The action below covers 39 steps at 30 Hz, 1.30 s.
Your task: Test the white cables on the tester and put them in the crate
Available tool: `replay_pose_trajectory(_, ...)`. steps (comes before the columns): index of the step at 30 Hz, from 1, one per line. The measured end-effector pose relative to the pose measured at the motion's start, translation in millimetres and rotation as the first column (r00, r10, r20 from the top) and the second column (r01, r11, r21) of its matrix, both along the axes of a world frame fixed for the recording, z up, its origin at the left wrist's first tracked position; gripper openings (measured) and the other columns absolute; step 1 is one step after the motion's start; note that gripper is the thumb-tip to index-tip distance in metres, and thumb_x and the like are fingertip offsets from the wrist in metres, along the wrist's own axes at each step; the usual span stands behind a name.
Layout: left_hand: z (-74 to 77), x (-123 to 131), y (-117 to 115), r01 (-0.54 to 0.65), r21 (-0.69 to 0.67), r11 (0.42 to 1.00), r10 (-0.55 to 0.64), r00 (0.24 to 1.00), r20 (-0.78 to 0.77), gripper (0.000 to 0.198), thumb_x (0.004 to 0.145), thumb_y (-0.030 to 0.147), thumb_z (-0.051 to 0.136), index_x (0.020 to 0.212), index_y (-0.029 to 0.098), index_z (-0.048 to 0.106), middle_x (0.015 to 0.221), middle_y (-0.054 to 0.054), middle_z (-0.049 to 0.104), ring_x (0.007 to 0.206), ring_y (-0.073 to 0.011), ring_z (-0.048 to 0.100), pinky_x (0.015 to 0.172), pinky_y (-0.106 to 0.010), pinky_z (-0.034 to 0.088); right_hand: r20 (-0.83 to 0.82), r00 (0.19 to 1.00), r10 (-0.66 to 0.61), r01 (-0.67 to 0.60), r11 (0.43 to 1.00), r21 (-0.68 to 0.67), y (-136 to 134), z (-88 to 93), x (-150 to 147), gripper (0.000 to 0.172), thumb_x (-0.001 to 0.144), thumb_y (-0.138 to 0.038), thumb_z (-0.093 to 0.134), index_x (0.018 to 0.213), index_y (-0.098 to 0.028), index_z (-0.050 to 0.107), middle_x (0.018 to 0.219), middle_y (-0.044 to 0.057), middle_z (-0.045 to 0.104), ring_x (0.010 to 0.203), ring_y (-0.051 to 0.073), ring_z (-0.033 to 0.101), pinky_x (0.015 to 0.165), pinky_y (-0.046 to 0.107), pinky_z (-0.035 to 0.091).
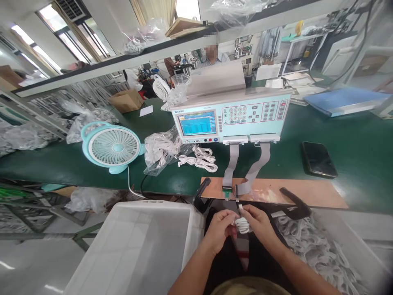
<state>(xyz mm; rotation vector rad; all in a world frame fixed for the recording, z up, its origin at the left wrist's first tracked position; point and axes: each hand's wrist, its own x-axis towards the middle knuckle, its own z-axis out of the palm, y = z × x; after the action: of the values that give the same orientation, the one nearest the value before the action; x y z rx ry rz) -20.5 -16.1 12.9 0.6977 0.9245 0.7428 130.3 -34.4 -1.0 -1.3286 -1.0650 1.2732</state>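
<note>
A coiled white cable (242, 225) is between my two hands, just below the table's front edge. My left hand (222, 228) pinches it from the left side. From the right, my right hand (257, 223) grips the coil and a white connector (240, 207) that points up. Just above the fingers, a green connector board (227, 193) and a second small connector (237, 196) end two grey ribbon cables (258, 164). Those ribbons run up to a light-blue cable tester (229, 119) with a lit screen.
A grey bin (150, 205) stands at my left; a box of bundled white cables (316, 246) at my right. Coiled white cables (202, 159), a bagged bundle (162, 149), a fan (113, 146) and a phone (319, 159) lie on the green table (172, 186). A person (211, 55) sits opposite.
</note>
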Motion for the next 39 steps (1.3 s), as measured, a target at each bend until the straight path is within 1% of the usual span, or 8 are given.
replay_pose_trajectory(3, -1.5, -11, 4, 0.034, -0.077, 0.996, -0.019, 0.981, 0.192, 0.026, 0.062, 0.021, 0.073, 0.085, 0.012, 0.068, 0.059, -0.001, 0.058, 0.052, -0.0103, 0.054, 0.051, -0.022, 0.048, 0.025, 1.000, -0.015, 0.015, 1.000, 0.000, 7, -0.8, -1, 0.035, 0.081, -0.051, 0.062, 0.070, -0.017, 0.060, 0.060, -0.002, 0.054, 0.056, 0.014, 0.047, 0.053, 0.025, 0.037)
replay_pose_trajectory(5, -2.7, -15, 5, 0.033, -0.074, 0.997, -0.016, 0.976, 0.217, 0.033, 0.059, 0.016, 0.074, 0.091, 0.011, 0.068, 0.063, -0.002, 0.062, 0.057, -0.0111, 0.057, 0.055, -0.022, 0.050, 0.042, 0.999, -0.028, 0.028, 0.999, 0.020, 9, 0.5, -2, 0.036, 0.081, -0.051, 0.062, 0.068, -0.017, 0.060, 0.060, -0.001, 0.054, 0.057, 0.014, 0.047, 0.054, 0.025, 0.037)
replay_pose_trajectory(11, -2.1, -7, 8, -0.112, -0.012, 0.994, 0.112, 0.994, -0.007, 0.033, 0.065, 0.039, 0.075, 0.081, 0.011, 0.066, 0.056, 0.002, 0.056, 0.045, -0.0095, 0.051, 0.043, -0.021, 0.044, -0.043, 0.997, -0.061, 0.061, 0.998, 0.008, 10, 1.8, -7, 0.037, 0.076, -0.054, 0.067, 0.072, -0.017, 0.064, 0.062, 0.000, 0.058, 0.057, 0.015, 0.050, 0.056, 0.026, 0.040)
replay_pose_trajectory(17, -0.2, -7, 19, 0.075, 0.339, 0.938, 0.043, 0.944, -0.327, 0.030, 0.079, 0.042, 0.058, 0.063, 0.016, 0.060, 0.057, 0.002, 0.054, 0.046, -0.0096, 0.045, 0.043, -0.020, 0.035, -0.237, 0.961, -0.145, 0.104, 0.978, -0.178, 12, 5.5, -15, 0.044, 0.065, -0.059, 0.074, 0.067, -0.016, 0.064, 0.055, 0.000, 0.058, 0.048, 0.013, 0.046, 0.048, 0.025, 0.037)
replay_pose_trajectory(24, -15.9, -2, 28, -0.067, 0.400, 0.914, 0.215, 0.916, -0.338, 0.031, 0.079, 0.038, 0.055, 0.057, 0.016, 0.058, 0.057, 0.001, 0.050, 0.059, -0.0128, 0.044, 0.057, -0.022, 0.037, -0.249, 0.961, -0.122, 0.079, 0.981, -0.177, 15, 6.9, -14, 0.042, 0.064, -0.056, 0.076, 0.074, -0.016, 0.068, 0.060, 0.003, 0.062, 0.055, 0.017, 0.052, 0.054, 0.027, 0.043)
replay_pose_trajectory(29, -14.2, 6, 25, -0.157, 0.404, 0.901, 0.304, 0.894, -0.330, 0.034, 0.076, 0.038, 0.058, 0.051, 0.016, 0.053, 0.051, 0.003, 0.042, 0.056, -0.0113, 0.037, 0.056, -0.023, 0.032, -0.230, 0.969, -0.086, 0.053, 0.988, -0.144, 15, 2.7, -9, 0.039, 0.065, -0.052, 0.077, 0.075, -0.016, 0.069, 0.065, 0.003, 0.063, 0.059, 0.017, 0.052, 0.055, 0.025, 0.041)
replay_pose_trajectory(33, -16.1, 14, 20, -0.275, 0.346, 0.897, 0.366, 0.900, -0.236, 0.032, 0.077, 0.042, 0.058, 0.059, 0.016, 0.059, 0.056, 0.002, 0.048, 0.057, -0.0123, 0.040, 0.057, -0.024, 0.034, -0.228, 0.969, -0.099, 0.070, 0.988, -0.134, 16, 0.5, -11, 0.039, 0.066, -0.053, 0.076, 0.074, -0.016, 0.069, 0.065, 0.003, 0.064, 0.060, 0.017, 0.053, 0.059, 0.026, 0.044)
replay_pose_trajectory(39, -14.6, 16, 19, -0.236, 0.374, 0.897, 0.349, 0.897, -0.270, 0.037, 0.078, 0.044, 0.058, 0.056, 0.015, 0.056, 0.052, 0.003, 0.043, 0.054, -0.0110, 0.038, 0.054, -0.025, 0.032, -0.233, 0.964, -0.133, 0.095, 0.982, -0.165, 18, -4.2, -7, 0.040, 0.062, -0.051, 0.079, 0.080, -0.016, 0.070, 0.072, 0.005, 0.068, 0.065, 0.021, 0.061, 0.060, 0.029, 0.048)
